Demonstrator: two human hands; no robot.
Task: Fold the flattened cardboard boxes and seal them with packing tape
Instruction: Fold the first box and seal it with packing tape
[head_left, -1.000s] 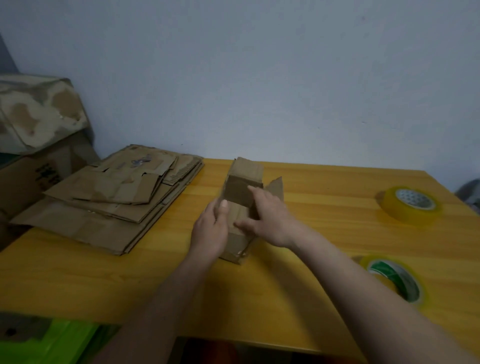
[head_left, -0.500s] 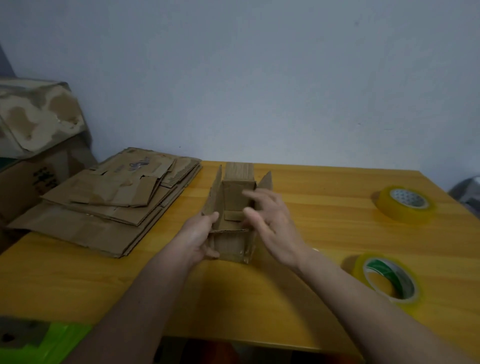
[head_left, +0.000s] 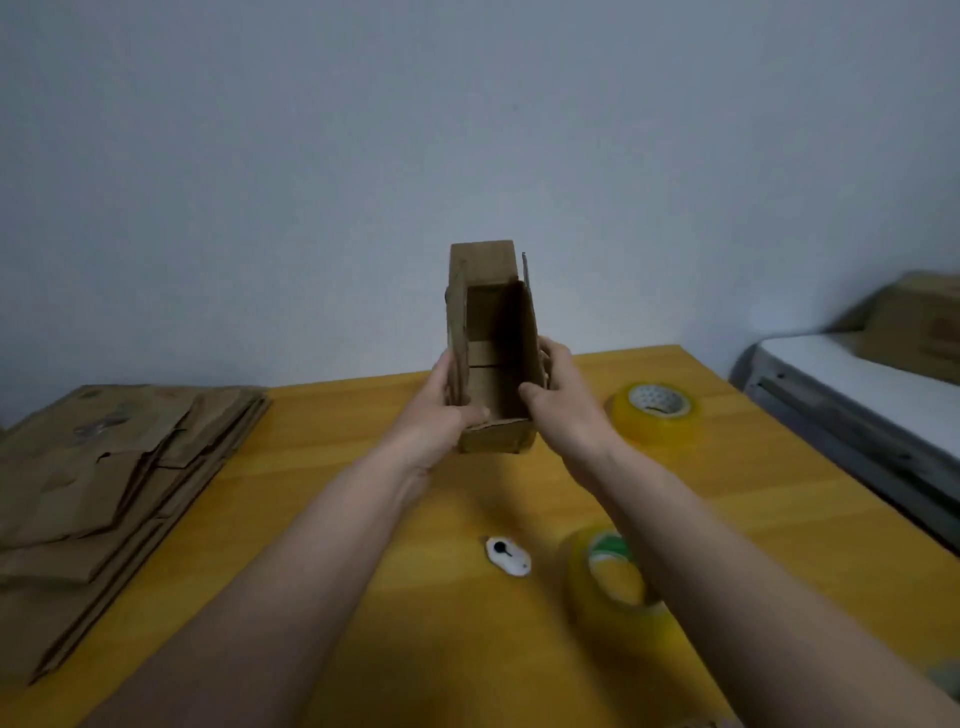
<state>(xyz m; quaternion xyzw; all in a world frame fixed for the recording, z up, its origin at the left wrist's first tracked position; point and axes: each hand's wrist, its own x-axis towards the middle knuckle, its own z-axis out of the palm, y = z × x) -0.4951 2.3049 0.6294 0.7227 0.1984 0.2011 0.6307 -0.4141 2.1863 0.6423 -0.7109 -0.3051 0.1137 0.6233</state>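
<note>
Cardboard box, small and brown, is held up between both hands above the far middle of the yellow wooden table, its open side turned toward the camera so the dark inside shows, with one flap standing up at the top and narrow flaps out along each side. Left hand grips the box's left wall, fingers behind the side flap and thumb curled in over the lower front edge. Right hand grips the right wall, thumb on the lower inner edge and fingers wrapped round the outside. Whether the box's lower end touches the table cannot be told. To the left, a stack of flattened cardboard boxes lies at the table's edge. Just right of the right hand a roll of clear yellowish packing tape lies flat; a second tape roll, with green on its core, sits nearer, partly hidden by the right forearm. Near it lies a small white oval object with a dark hole; what it is is unclear
</note>
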